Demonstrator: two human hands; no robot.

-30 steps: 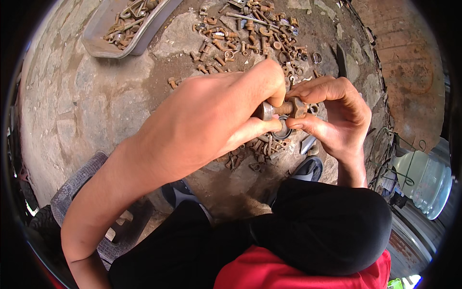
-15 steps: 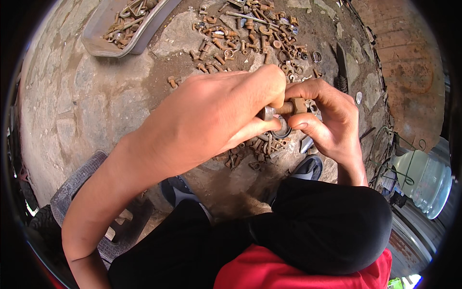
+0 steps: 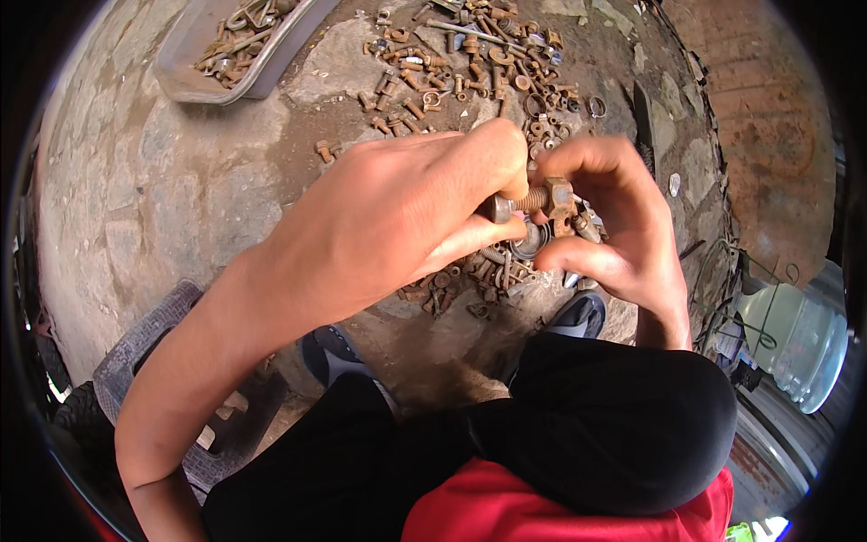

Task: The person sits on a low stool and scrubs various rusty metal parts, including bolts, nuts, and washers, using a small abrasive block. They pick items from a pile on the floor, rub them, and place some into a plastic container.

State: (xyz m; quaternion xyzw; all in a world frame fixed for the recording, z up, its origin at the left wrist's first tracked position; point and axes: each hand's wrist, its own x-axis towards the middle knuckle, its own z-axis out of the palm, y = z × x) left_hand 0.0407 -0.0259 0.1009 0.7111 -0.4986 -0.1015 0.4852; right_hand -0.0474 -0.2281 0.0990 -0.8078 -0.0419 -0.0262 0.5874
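My left hand (image 3: 397,217) pinches a bolt (image 3: 532,200) by its head end, between thumb and bent forefinger. The bolt lies nearly level, its rusty thread pointing right, and a brown rusty nut (image 3: 560,193) sits at its far end. Around that nut my right hand (image 3: 623,217) is curved with thumb and forefinger apart. The thumb stands clear below the nut; whether the forefinger touches it from behind I cannot tell. Under both hands lies a pile of small rusty hardware (image 3: 492,275), partly hidden by them.
Many rusty bolts and nuts (image 3: 470,68) are strewn over the stone ground ahead. A grey plastic tray (image 3: 257,83) of metal parts stands far left. A dark knife-like blade (image 3: 642,117) lies right of the scatter. A clear plastic bottle (image 3: 795,348) and a rusty sheet (image 3: 768,135) are at the right.
My right thumb has come away from the nut and dropped lower, widening the gap to the forefinger. The nut has turned on the bolt. My left hand keeps its hold, almost unmoved.
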